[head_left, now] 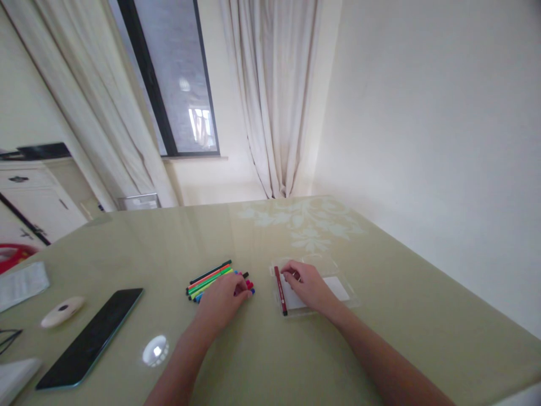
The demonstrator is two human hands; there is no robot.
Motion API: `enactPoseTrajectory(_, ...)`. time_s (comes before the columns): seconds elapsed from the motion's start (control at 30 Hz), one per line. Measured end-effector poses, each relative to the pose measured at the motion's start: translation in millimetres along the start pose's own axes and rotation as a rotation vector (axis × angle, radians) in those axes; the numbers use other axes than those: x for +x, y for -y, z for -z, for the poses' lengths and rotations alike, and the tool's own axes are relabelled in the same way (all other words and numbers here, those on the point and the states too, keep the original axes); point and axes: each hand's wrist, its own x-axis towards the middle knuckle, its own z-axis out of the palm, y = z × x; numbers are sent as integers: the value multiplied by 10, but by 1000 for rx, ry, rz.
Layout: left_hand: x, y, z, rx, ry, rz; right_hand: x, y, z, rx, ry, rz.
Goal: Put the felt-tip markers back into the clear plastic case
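A loose pile of coloured felt-tip markers lies on the table, with black, orange, green, yellow, blue and pink among them. Over the pile's right part rests my left hand, its fingers curled together near the marker ends; whatever is between the fingertips is hidden. To the right, a clear plastic case lies open with a white card in it. Along the left side of the case is one dark red marker. My right hand hovers just right of this marker, fingers loosely bent and apart, holding nothing visible.
On the left of the table are a black phone-like slab, a cream oval object, a pale packet and a white object at the edge. A wall runs along the right.
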Motion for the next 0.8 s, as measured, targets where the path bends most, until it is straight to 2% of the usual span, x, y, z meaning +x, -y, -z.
enactPoseTrajectory(0.1,-35,-59,-44,-22,65,-54,-4,13,-2,1,-4,0)
enactPoseTrajectory(0.2,-33,-126,-48,-137,25,-86,-7,54,10,40,-15,2)
enactPoseTrajectory(0.27,-7,-159,-36,-323,-16,-65,-12,102,20,80,-11,8)
enactPoseTrajectory(0.4,32,-216,-38,-841,-62,89,-41,215,31,194,52,9)
enactPoseTrajectory(0.47,22,-255,-62,-974,-65,118,-63,259,25,279,108,12)
enactPoseTrajectory(0.67,-30,-356,-179,-1132,-39,70,-109,285,-51,536,315,-52)
enactPoseTrajectory(0.8,-7,-381,-223,-1184,-61,63,-120,270,-81,579,354,-70)
